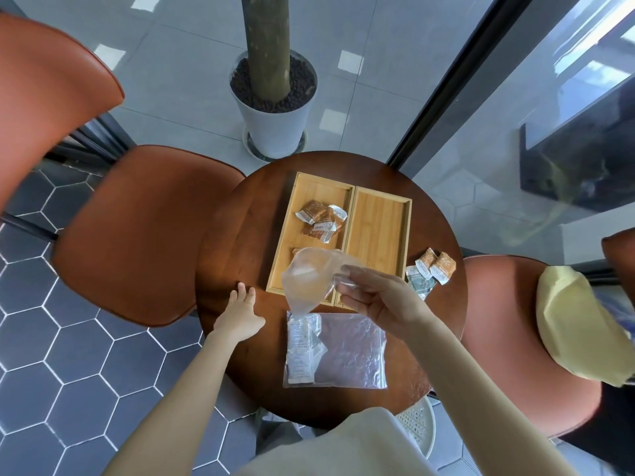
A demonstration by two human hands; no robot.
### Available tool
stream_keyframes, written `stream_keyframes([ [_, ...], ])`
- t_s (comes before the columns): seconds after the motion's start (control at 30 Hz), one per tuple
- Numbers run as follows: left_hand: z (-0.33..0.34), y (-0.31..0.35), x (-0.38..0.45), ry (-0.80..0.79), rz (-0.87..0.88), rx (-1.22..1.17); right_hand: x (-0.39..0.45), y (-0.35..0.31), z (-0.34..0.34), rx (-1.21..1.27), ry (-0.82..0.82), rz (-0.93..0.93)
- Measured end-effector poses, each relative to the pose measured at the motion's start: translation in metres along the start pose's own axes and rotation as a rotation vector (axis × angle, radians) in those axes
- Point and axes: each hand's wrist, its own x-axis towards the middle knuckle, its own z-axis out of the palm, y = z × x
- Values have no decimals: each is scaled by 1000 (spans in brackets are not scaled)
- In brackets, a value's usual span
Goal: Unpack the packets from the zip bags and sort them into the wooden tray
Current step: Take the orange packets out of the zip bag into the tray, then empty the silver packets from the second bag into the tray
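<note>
Clear zip bag [309,280] pinched by right hand [378,300] fingers | left hand [238,317] fingers spread, empty

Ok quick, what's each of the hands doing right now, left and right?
Left hand: open, fingers spread, holding nothing, at the round dark wooden table.
Right hand: closed on an empty-looking clear plastic zip bag, lifted above the table.
</note>
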Motion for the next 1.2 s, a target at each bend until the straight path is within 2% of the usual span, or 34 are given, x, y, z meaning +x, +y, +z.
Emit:
stream_keyframes([
  [0.1, -14, 9, -11, 120, -9, -244, -9, 16, -7, 56, -23, -4],
  [0.17, -20, 19, -21, 211, -54, -558, -13, 28, -12, 69, -30, -14],
  [0.2, -24, 25, -28, 163, -118, -801, -15, 34, -13, 56, -28, -14],
  [0.27, -27, 33, -42, -122, -194, -1272, -19, 47, -17, -1, -14, -10],
  [0.33, -26, 34, -54, -324, -164, -1426, -21, 62, -21, -76, 10, 3],
  [0.43, -13, 33, -70, -359, -47, -1364, -21, 84, -27, -140, 76, 17],
  [0.53, 4, 29, -78, -158, -43, -1175, -20, 99, -30, -197, 149, 7],
  [0.67, 17, 7, -85, 81, 25, -1269, -17, 118, -25, -306, 262, -14],
  [0.77, 21, -9, -92, 223, 84, -1177, -12, 132, -15, -363, 355, -52],
  [0.87, 24, -23, -97, 323, 134, -1097, -1, 149, -4, -416, 368, -55],
  [1.03, 31, -47, -92, 468, 3, -1058, 23, 169, 16, -417, 360, -11],
  [1.2, 49, -58, -92, 523, -93, -1077, 44, 168, 29, -631, 401, -63],
])
